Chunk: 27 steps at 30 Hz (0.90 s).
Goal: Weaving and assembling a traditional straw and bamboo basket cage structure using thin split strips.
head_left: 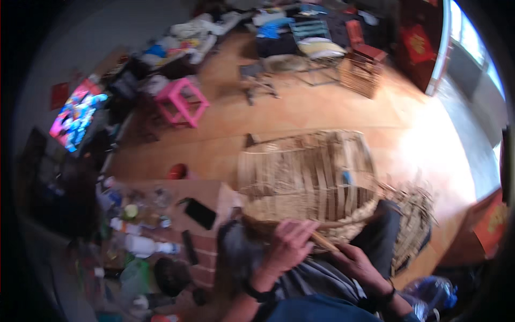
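Observation:
A large woven basket (281, 169) of tan strips rests on its side against my knees, its hollow facing up and away. My left hand (291, 244) is closed over the basket's near rim, fingers curled round it. To its right, my right hand (360, 268) grips a short light-brown wooden stick (324, 241), which angles up to the rim beside my left fingers. Blur and the fingers hide the stick's far end, so whether it is a tool's handle cannot be told. A small blue spot (346, 177) shows on the inner weave.
On my left a table (201, 185) carries a phone (199, 213), a dark remote (189, 247) and several bottles (142, 246). Loose dry strips (416, 220) lie by my right knee. Farther off stand a pink stool (182, 102), a wooden chair (367, 51) and a lit screen (78, 115).

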### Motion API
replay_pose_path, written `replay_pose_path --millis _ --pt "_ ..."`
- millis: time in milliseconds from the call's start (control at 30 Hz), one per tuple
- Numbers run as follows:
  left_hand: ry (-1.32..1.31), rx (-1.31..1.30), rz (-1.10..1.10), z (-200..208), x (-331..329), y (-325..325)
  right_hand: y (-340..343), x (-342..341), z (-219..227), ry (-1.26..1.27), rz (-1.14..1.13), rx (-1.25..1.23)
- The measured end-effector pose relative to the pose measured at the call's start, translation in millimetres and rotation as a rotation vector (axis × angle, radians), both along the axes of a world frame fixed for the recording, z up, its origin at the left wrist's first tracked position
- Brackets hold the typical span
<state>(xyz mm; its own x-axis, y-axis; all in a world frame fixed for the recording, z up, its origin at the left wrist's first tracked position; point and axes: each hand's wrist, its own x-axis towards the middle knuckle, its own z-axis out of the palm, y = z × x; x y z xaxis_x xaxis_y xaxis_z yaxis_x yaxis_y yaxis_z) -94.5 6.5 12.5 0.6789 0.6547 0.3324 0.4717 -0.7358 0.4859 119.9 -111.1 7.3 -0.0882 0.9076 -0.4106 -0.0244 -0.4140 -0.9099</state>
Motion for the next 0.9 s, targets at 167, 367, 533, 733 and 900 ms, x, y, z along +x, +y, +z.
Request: replay_pose_path --millis 167,367,533,733,900 --pt "-0.145 -0.04 0.08 -12.5 4.4 -0.3 2.5 -9.0 28.4 0.151 -0.046 -0.059" --pt "-0.179 0.046 0.027 -24.7 6.8 11.0 9.5 -5.1 63.9 0.097 -0.028 -0.064" --pt "-0.251 -0.152 0.061 -20.0 11.7 11.1 26.9 27.8 79.0 -0.036 -0.059 0.207" --pt "-0.262 -0.255 0.132 -17.8 17.5 11.9 54.2 42.4 31.9 -0.168 -0.254 0.434" --pt "-0.155 -0.228 0.169 -26.1 17.0 16.5 72.2 -1.1 -11.2 -0.456 -0.09 0.588"
